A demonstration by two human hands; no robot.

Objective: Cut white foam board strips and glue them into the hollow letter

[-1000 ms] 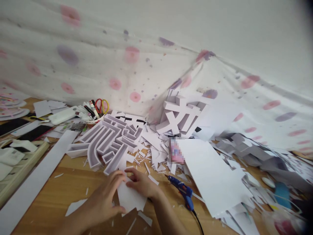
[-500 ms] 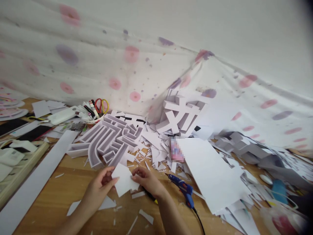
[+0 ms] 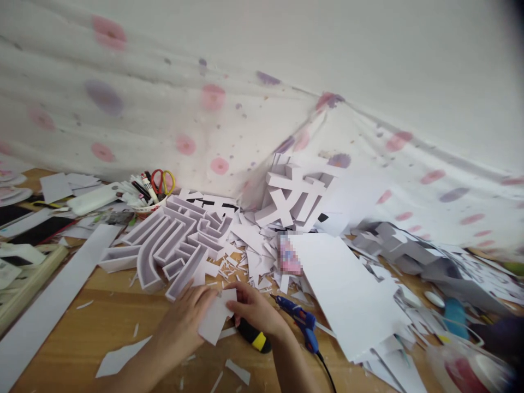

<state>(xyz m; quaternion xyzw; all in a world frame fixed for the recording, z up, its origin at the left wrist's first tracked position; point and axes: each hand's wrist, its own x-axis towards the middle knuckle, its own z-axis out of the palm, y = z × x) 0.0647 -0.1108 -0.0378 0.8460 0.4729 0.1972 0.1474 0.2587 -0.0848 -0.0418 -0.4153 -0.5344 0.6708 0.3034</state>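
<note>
A small white piece of board (image 3: 216,322) is held tilted between my two hands above the near middle of the table. My left hand (image 3: 186,311), its back turned up, has its fingers closed on the left side of the piece; part of its thumb is hidden. My right hand (image 3: 252,308) pinches the upper right edge between thumb and fingers. Under my right hand lies a tool with a black and yellow handle (image 3: 257,339), its far end hidden. Just beyond my left hand stands an open-topped white raised character (image 3: 172,240) built from thin board strips.
A blue glue gun (image 3: 301,319) with a black cord lies right of my right hand. Farther right is a large white sheet (image 3: 347,289). Scraps (image 3: 233,265) litter the middle. A second white character (image 3: 295,191) leans at the back, and scissors (image 3: 162,181) stand in a pen holder.
My left hand has rolled over so its back faces up, and the white piece has turned and tilted with it. My right hand stays at the piece's right. The camera view has shifted slightly.
</note>
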